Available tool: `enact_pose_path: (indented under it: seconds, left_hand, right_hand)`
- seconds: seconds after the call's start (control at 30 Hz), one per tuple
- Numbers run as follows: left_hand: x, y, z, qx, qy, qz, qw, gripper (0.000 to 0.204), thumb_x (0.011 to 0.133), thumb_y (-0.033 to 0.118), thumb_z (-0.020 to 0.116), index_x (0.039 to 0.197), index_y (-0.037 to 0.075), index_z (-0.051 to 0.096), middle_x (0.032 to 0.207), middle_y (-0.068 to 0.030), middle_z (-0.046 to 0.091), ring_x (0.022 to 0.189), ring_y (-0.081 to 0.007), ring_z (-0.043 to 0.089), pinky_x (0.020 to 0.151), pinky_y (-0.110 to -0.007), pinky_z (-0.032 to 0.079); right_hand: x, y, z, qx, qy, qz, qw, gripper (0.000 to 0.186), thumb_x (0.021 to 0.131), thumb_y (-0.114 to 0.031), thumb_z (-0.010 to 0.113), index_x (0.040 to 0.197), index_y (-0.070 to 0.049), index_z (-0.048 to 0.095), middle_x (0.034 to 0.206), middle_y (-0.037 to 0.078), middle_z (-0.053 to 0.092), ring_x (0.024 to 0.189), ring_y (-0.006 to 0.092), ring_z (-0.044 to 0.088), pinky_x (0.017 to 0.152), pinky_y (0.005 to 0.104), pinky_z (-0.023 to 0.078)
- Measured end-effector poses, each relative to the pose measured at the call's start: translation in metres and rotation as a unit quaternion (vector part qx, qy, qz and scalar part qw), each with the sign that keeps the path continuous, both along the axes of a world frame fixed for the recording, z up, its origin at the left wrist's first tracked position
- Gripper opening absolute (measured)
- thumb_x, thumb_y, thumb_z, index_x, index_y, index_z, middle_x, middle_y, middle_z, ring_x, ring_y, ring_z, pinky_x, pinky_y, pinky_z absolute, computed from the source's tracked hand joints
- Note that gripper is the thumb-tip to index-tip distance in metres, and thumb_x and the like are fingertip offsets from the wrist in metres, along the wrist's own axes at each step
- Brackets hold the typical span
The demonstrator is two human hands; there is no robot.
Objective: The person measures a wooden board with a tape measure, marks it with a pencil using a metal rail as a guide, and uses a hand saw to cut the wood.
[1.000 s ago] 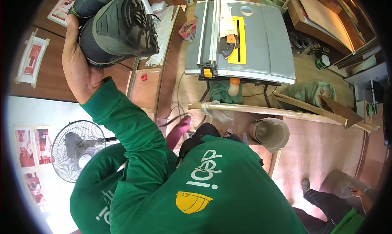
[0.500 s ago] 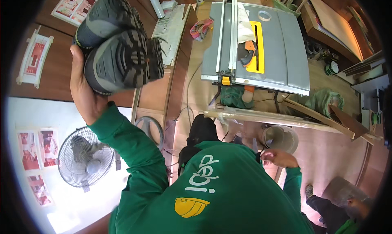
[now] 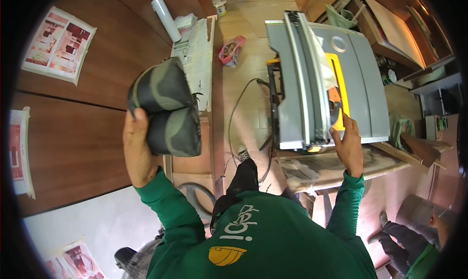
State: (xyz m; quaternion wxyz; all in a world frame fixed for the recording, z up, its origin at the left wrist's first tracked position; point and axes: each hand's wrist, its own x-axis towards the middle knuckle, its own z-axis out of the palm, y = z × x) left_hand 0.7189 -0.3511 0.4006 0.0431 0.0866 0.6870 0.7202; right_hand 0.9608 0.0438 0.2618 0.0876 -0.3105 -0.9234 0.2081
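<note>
A pair of dark grey and black shoes (image 3: 170, 111) is held up on my left side. My left hand (image 3: 138, 145) grips them, the thumb along their near side and the other fingers hidden beneath. On the right, my right hand (image 3: 349, 145) is over the front edge of a grey table saw (image 3: 373, 89), its thumb and fingers apart with nothing seen between them. Just beyond its fingertips, an orange and black handle (image 3: 335, 108) lies by the saw's yellow insert plate (image 3: 342, 120). A long metal rail (image 3: 312, 84) and a white cloth (image 3: 324, 62) partly cover that area.
A low cabinet with paper (image 3: 192, 55) on top stands at the left, a white roll (image 3: 165, 19) beyond it. A pink bag (image 3: 231, 51) and a cable (image 3: 231, 118) lie on the floor. Another person's legs (image 3: 395, 242) show at the lower right, near a fan (image 3: 141, 259) opposite.
My left hand has lowered and turned the shoes, bringing them nearer the cabinet. My right hand has come forward from beside my body to the table saw's front edge. The view has shifted.
</note>
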Motion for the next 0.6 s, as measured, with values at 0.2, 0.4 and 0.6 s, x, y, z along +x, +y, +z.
enact_pose_path:
  seconds: [0.2,0.4,0.6]
  left_hand:
    - [-0.070,-0.052,-0.029,-0.126,-0.018,-0.054,0.990,0.056,0.107,0.035,0.061,0.148,-0.002,0.053,0.139,-0.0087,0.062,0.124,-0.0155,0.056,0.111,-0.030,0.039]
    - [-0.111,-0.091,-0.044,-0.139,-0.049,-0.051,0.988,0.058,0.108,0.038,0.061,0.147,-0.003,0.053,0.137,-0.0096,0.063,0.123,-0.0163,0.056,0.111,-0.031,0.039]
    - [-0.148,-0.079,-0.048,-0.158,-0.041,-0.063,0.985,0.056,0.108,0.039,0.058,0.144,-0.003,0.056,0.138,-0.0103,0.062,0.125,-0.0176,0.055,0.111,-0.032,0.039]
  right_hand:
    - [-0.050,-0.016,0.016,-0.038,-0.037,0.012,0.999,0.059,0.098,-0.027,0.068,0.145,0.001,0.047,0.135,0.027,0.057,0.122,0.0475,0.058,0.102,0.0511,0.048]
    - [-0.073,-0.031,0.043,-0.024,-0.040,-0.024,0.999,0.059,0.098,-0.025,0.068,0.146,0.002,0.046,0.136,0.027,0.056,0.123,0.0473,0.057,0.104,0.0501,0.048]
    - [-0.090,-0.030,0.043,-0.034,0.002,-0.078,0.996,0.057,0.096,-0.021,0.069,0.145,-0.001,0.048,0.135,0.025,0.057,0.123,0.0456,0.058,0.102,0.0492,0.048]
